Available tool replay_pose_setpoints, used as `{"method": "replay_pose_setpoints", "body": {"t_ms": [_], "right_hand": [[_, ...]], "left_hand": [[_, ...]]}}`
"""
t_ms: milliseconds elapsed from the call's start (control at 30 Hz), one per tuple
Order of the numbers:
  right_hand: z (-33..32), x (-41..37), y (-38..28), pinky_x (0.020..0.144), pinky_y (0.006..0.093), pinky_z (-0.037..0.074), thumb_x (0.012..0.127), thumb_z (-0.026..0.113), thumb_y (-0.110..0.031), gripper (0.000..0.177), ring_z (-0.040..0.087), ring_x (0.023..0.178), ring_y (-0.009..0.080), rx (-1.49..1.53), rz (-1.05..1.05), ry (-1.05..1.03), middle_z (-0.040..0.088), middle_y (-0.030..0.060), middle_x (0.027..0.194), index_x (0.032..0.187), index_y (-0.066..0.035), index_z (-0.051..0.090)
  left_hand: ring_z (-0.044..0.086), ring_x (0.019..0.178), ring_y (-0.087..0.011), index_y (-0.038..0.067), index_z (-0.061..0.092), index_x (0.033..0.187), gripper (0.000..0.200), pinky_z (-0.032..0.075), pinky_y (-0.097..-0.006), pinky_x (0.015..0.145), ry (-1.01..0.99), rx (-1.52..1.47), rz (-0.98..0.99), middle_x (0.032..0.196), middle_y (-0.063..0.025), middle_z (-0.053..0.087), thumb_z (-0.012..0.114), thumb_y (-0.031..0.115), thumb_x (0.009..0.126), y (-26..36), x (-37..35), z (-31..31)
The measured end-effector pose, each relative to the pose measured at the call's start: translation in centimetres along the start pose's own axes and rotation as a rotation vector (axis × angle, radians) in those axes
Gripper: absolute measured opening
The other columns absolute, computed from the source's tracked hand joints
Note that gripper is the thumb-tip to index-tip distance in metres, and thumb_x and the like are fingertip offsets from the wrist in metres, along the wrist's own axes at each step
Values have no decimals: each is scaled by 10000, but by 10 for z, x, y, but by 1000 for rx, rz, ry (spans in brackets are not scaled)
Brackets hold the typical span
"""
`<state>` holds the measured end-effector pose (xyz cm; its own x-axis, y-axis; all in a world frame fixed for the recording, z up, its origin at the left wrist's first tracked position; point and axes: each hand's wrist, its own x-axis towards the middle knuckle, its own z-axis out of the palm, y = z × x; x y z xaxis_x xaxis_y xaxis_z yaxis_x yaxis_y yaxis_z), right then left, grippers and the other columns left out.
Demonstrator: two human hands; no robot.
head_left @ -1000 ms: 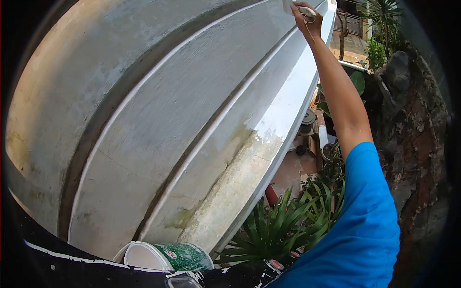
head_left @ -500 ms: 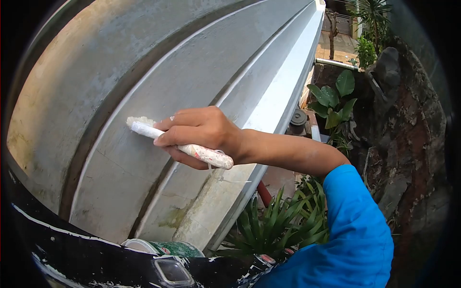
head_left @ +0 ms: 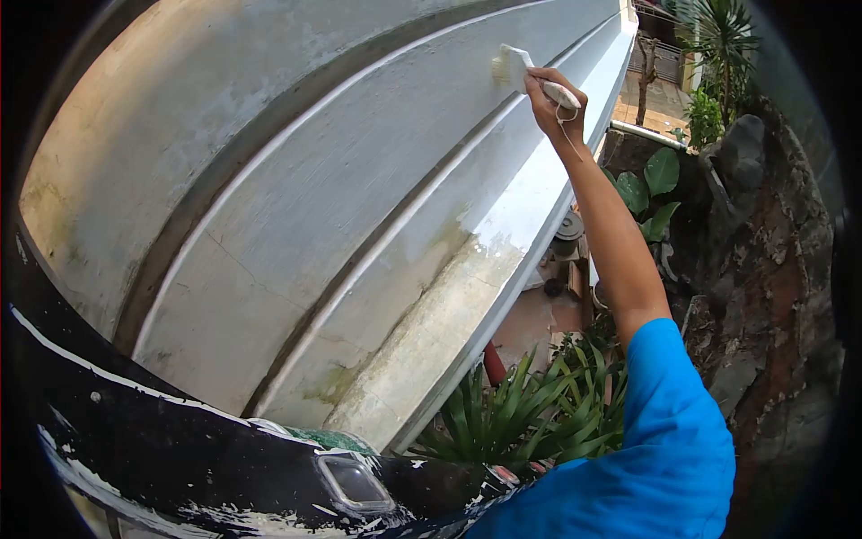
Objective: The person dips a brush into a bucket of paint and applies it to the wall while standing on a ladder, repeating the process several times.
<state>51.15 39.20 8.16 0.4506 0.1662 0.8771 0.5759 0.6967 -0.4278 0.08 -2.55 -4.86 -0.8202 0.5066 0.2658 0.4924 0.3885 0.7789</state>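
My right hand (head_left: 561, 103), at the end of an outstretched arm in a blue sleeve, is closed around the handle of a paintbrush (head_left: 516, 69). The handle is white and paint-crusted, and a thin string loop hangs from it by my wrist. The pale bristles point left and meet the grey-white panel of a stepped concrete ledge (head_left: 296, 207), near its far end. White paint covers the far part of the outer strip, while the near part is bare, stained concrete. My left hand is out of view.
A green-and-white can (head_left: 332, 439) shows partly behind a black, paint-smeared curved edge (head_left: 180, 431) at the bottom. Below the ledge on the right are strappy green plants (head_left: 512, 413), a lidded grey container (head_left: 569, 226) and a rough rock wall (head_left: 763, 269).
My right hand has moved with the paintbrush up and to the right, farther along the ledge. My arm is now stretched out, and the view has shifted slightly.
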Motion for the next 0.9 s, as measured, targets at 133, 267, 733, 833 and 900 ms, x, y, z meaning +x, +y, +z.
{"method": "replay_pose_setpoints", "body": {"t_ms": [133,267,733,833,900], "right_hand": [[11,-26,-11,597,287,530,782,673,-23,106,688,693,209,-146,-143,-19,692,144,816,886,-8,687],[48,-114,-145,613,328,537,687,714,0,204,644,727,267,16,-348,-192,638,202,928,887,-8,673],[-9,-89,0,617,237,513,825,683,-25,103,651,702,111,127,12,-133,700,95,828,928,-19,691],[-40,-52,44,626,232,507,853,664,-97,128,649,690,113,-133,206,173,699,90,778,937,-6,696],[-37,-42,52,635,246,508,858,657,-103,140,649,710,117,-67,148,264,702,97,801,937,7,692]], "left_hand": [[344,1314,-372,-147,68,1436,1297,290,-424,1104,95,40,81,1453,-355,217,910,381,603,-39,16,13],[387,1274,-365,-148,67,1432,1272,329,-432,1074,117,31,133,1421,-339,272,906,351,617,-69,20,12],[513,1084,-314,-127,247,1353,962,430,-415,943,-52,-17,378,1234,-277,461,860,207,692,-1,7,0],[458,1185,-372,-155,204,1381,1090,375,-428,1020,7,403,540,1299,-334,406,872,334,672,-31,14,-4],[410,1239,-401,-168,174,1396,1157,335,-439,1059,172,1064,890,1334,-364,364,869,393,660,-65,21,-4]]}}
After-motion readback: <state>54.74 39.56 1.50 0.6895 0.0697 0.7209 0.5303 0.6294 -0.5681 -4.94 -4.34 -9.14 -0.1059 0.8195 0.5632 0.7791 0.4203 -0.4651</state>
